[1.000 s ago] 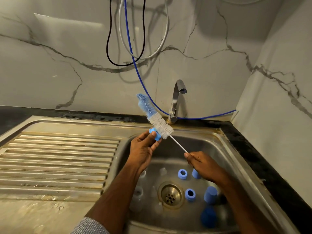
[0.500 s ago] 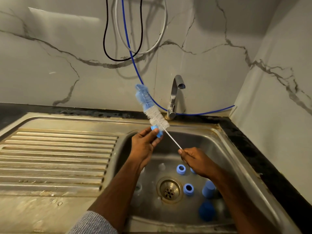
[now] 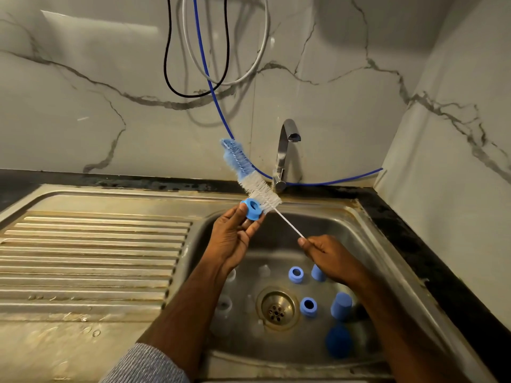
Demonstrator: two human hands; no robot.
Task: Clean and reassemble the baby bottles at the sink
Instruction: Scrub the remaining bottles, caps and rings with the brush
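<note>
Blue bottle ring: short round collar, open centre facing the camera, pale blue plastic. Held above the back-left edge of the sink basin, pinched between thumb and fingertips of the left hand, palm toward camera.

Bottle brush sits just behind and against the ring; whether the bristles pass through the opening, can't tell. Brush head is two-tone: white bristles at the lower part next to the ring, blue bristles at the upper tip, tilted up-left. Thin white twisted-wire stem runs down-right to the right hand, which grips the stem end with curled fingers.

Down in the basin, around the drain: two more blue rings with open centres up, several blue caps standing near the right wall, clear bottle parts on the left, hard to make out.

Tap at back rim, no water visible. Ribbed drainboard to the left. Blue hose plus black and white cables hang on the marble wall.
</note>
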